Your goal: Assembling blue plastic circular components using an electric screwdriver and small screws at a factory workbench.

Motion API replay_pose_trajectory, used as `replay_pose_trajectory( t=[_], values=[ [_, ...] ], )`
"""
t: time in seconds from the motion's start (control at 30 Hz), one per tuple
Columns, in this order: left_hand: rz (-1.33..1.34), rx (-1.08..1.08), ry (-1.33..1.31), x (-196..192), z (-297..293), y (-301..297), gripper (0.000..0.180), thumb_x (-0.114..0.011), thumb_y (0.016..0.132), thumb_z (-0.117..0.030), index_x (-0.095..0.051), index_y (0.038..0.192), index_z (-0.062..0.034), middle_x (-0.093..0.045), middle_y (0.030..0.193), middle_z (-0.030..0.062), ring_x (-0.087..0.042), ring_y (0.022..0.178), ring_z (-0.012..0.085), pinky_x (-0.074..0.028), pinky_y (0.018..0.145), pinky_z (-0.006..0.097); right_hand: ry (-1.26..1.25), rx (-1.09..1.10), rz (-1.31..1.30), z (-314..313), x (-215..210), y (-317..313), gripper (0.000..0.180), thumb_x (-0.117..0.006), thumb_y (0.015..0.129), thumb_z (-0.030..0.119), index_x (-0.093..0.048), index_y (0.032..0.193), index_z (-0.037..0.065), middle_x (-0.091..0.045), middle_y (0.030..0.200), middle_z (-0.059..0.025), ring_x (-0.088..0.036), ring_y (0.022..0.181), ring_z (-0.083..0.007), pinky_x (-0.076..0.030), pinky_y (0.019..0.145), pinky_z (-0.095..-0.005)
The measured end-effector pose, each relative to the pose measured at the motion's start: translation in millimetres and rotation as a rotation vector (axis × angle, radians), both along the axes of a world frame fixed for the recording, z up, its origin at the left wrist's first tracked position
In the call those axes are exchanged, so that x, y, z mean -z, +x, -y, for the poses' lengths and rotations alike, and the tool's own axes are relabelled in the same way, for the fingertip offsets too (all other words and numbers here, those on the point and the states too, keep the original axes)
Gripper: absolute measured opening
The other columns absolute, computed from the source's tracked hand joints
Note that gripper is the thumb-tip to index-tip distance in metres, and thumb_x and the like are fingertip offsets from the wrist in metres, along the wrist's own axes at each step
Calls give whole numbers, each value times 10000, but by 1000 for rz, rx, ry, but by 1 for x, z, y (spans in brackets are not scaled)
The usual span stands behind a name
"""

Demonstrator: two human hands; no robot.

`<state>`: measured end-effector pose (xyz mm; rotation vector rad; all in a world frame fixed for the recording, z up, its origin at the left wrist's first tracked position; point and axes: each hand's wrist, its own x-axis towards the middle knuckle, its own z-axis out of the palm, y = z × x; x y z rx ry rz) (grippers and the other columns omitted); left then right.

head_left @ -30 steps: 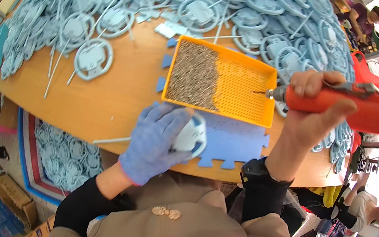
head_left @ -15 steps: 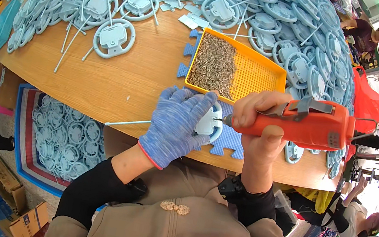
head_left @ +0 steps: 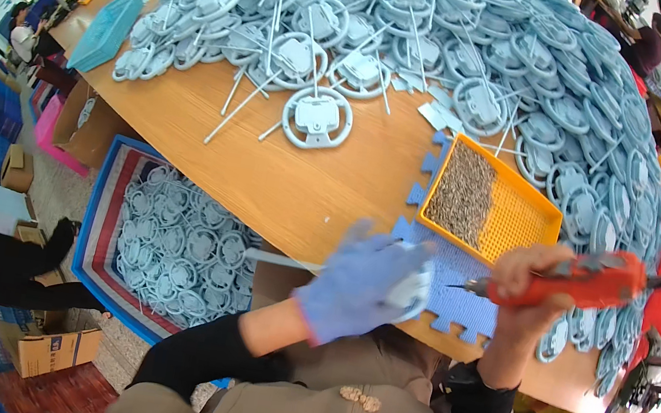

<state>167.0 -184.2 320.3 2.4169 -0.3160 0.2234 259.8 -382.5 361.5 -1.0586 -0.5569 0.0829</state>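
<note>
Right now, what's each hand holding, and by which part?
Right hand: red driver, by the front of its body. Left hand: blue wheel, by its left side; exact contact blurred.

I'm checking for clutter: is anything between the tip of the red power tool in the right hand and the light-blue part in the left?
Nothing visible: between the power tool in the right hand and the part in the gloved left hand, only blue mat shows.

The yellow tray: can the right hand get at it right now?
Probably yes: the right hand looks close to the yellow tray, with nothing apparent between. But its fingers are around the red driver, so grasping would likely be awkward.
</note>
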Motion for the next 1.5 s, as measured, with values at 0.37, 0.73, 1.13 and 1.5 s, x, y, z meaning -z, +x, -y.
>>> replay_pose_trajectory(
  t=[0.37,0.73,1.13,1.5],
  values=[
    [114,-65,562,11,-182,82,809,-735,654,-149,-402,1389,-97,-452,1342,213,-451,1205,379,-348,1033,458,1,619,145,83,28,101,473,-672,828,467,-506,991,55,-494,704,-44,-475,638,-168,-408,610,-315],
    [-146,-74,373,-1,-141,131,888,-715,616,-40,-349,1423,-102,-497,1186,198,-500,1086,375,-428,950,402,-6,640,162,97,37,114,456,-647,854,457,-501,982,44,-509,666,-51,-500,619,-184,-424,619,-338],
    [-41,21,246,-26,-16,47,775,-723,701,-231,-397,1376,-38,-572,1042,194,-578,918,361,-493,774,433,-6,629,143,96,41,121,422,-659,848,443,-503,943,63,-504,651,-47,-505,607,-184,-428,608,-338],
    [16,320,269,-14,-8,52,765,-793,607,-280,-497,1279,-67,-584,1150,150,-548,1020,335,-412,875,472,49,619,163,89,33,110,359,-703,826,293,-495,978,42,-532,670,-69,-535,592,-177,-452,543,-307]
  ],
)
